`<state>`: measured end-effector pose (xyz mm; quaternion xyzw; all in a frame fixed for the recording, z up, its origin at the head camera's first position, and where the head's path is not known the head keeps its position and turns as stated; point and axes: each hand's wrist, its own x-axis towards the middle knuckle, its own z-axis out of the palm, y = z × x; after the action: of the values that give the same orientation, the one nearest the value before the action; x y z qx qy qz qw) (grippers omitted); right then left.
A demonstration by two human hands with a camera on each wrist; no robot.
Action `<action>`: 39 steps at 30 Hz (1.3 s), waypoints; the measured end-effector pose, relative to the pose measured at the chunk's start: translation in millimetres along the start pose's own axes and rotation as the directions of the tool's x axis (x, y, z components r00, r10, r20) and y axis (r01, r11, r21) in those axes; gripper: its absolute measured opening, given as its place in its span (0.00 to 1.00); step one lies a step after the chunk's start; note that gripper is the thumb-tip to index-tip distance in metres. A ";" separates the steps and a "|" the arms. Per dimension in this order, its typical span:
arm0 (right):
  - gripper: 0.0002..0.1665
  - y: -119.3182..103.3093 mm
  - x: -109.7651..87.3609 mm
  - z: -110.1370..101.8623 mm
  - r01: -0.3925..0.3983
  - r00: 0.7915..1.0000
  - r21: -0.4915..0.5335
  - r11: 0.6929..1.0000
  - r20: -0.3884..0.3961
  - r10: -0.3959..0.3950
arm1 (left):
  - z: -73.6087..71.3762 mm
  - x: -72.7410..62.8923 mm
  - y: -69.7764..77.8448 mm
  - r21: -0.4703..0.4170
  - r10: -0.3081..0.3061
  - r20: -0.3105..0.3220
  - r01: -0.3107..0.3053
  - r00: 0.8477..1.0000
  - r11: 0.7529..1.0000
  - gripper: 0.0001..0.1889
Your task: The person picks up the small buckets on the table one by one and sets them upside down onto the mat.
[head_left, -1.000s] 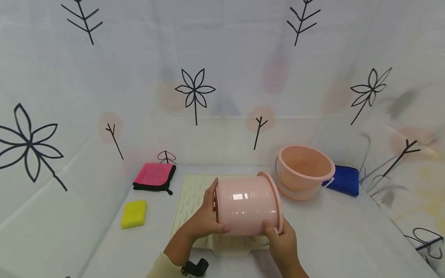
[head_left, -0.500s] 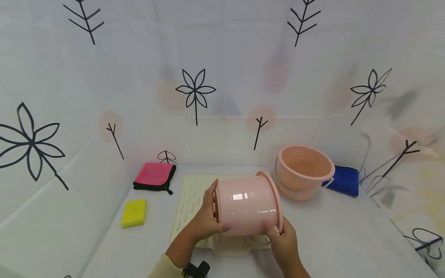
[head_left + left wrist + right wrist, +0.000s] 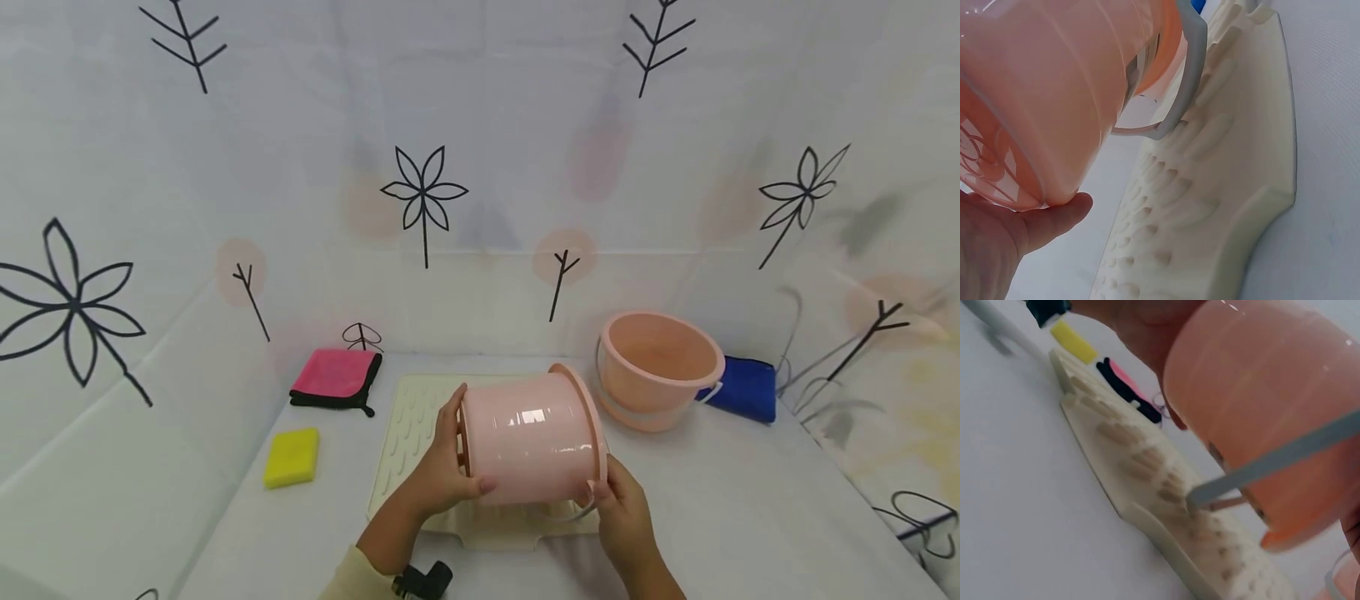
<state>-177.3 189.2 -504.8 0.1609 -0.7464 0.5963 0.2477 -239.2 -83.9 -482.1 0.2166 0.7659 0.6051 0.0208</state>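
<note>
Both hands hold a pink bucket (image 3: 528,437) on its side, its base to the left and its rim to the right. My left hand (image 3: 442,471) grips the base end, thumb along the underside; the left wrist view shows that thumb (image 3: 1060,219) against the lower wall. At the rim, my right hand (image 3: 622,508) has its thumb near the handle's end, with the other fingers partly hidden behind. The grey handle (image 3: 1188,75) hangs down from the bucket. Underneath lies a cream washboard (image 3: 405,433) with rows of raised bumps, the bucket apart from it in the left wrist view.
A second peach bucket (image 3: 645,392) stands upright at the back right, with a folded blue cloth (image 3: 746,392) behind it. On the left lie a yellow sponge (image 3: 291,457) and a pink cloth with black edging (image 3: 333,375). A patterned curtain (image 3: 480,300) rises behind the table.
The right hand has shifted slightly right along the rim, its thumb moving off the wall towards the handle. The bucket has turned and tilted a little; the left hand keeps its grip.
</note>
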 end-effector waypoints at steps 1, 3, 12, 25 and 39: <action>0.25 2.9 0.3 -4.6 0.046 0.999 -0.017 0.999 0.017 -0.046 | -0.2 -0.1 0.2 0.003 -0.002 -0.003 0.002 1.000 1.000 0.67; 0.30 8.4 0.1 -14.5 0.087 0.996 -0.063 0.994 0.027 -0.086 | -0.8 -0.9 0.2 -0.001 -0.011 -0.004 0.011 1.000 1.000 0.67; 0.12 27.2 -5.9 -53.3 -0.114 0.977 -0.578 0.808 0.084 0.198 | -11.0 -4.7 -0.5 -0.002 -0.041 -0.038 0.041 0.998 0.999 0.67; 0.57 50.2 -11.3 -68.5 -0.073 0.857 -0.723 0.687 0.307 0.414 | -37.4 -13.5 4.3 -0.013 -0.037 -0.095 0.036 0.995 0.999 0.67; 0.62 46.7 -5.6 -65.2 -0.155 0.781 -0.782 0.603 0.277 0.560 | -70.4 -28.1 8.2 0.039 -0.034 -0.171 0.041 0.985 0.998 0.66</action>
<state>-186.1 263.2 -534.9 0.0383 -0.9721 0.2280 -0.0405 -232.0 -157.1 -462.2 0.1499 0.7815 0.6044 -0.0378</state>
